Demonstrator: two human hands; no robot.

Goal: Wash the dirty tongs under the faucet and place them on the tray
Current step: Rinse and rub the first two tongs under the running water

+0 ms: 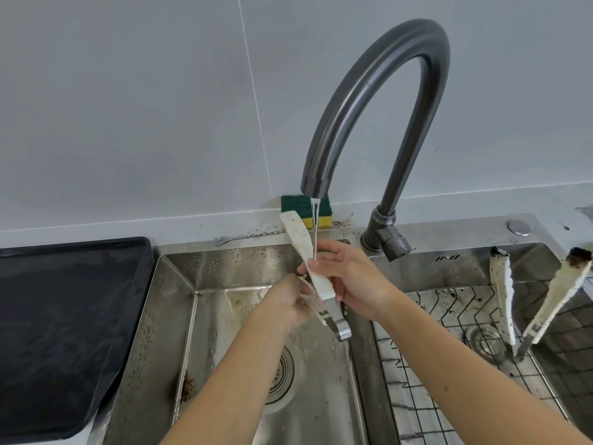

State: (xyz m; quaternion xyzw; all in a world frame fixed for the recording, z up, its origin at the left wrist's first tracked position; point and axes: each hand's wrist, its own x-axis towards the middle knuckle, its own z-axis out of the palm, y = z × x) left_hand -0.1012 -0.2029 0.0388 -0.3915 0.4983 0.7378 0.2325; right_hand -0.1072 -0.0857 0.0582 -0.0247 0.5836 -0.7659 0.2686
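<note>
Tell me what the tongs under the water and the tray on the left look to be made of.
Tongs: the arms look like off-white plastic or silicone, matte and stained; the hinge end is shiny metal, probably stainless steel, judging by its bright reflections. Tray: dark, near-black, with a raised rounded rim and a dull sheen; likely coated metal, though plastic cannot be ruled out.

Brushed metal faucet [378, 91], glossy speckled steel sink [179, 284], matt dark tray [64, 332], white plastic-tipped steel tongs [308, 261].

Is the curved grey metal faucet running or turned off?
Running. A thin stream of water falls from the curved grey metal faucet spout onto the white tongs held in both hands.
</note>
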